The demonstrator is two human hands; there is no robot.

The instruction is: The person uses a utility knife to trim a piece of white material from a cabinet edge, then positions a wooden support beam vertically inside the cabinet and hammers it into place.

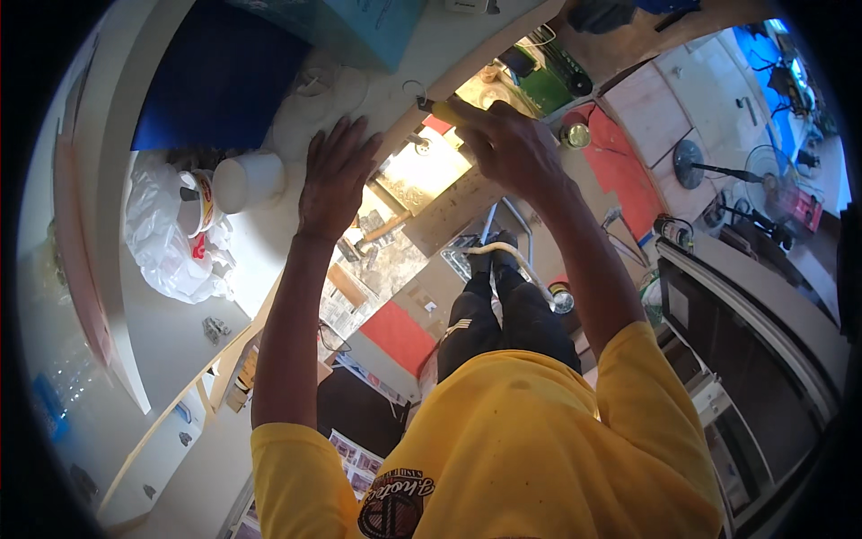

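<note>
My left hand (337,180) lies on the white shelf (388,101) near its front edge, fingers stretched out and holding nothing. My right hand (512,148) is closed around a yellow-handled tool (452,113). The tool's dark tip (425,103) reaches the shelf's edge, beside a small ring-shaped thing or mark (413,88). The tool's exact kind cannot be made out, as my fingers cover most of it.
On the shelf at left are a white tub (248,182), a white plastic bag (162,242) and a dark blue panel (211,81). A light blue box (373,31) stands farther back. My feet (492,254) are by a metal-tube frame (528,235). A fan (763,171) stands right.
</note>
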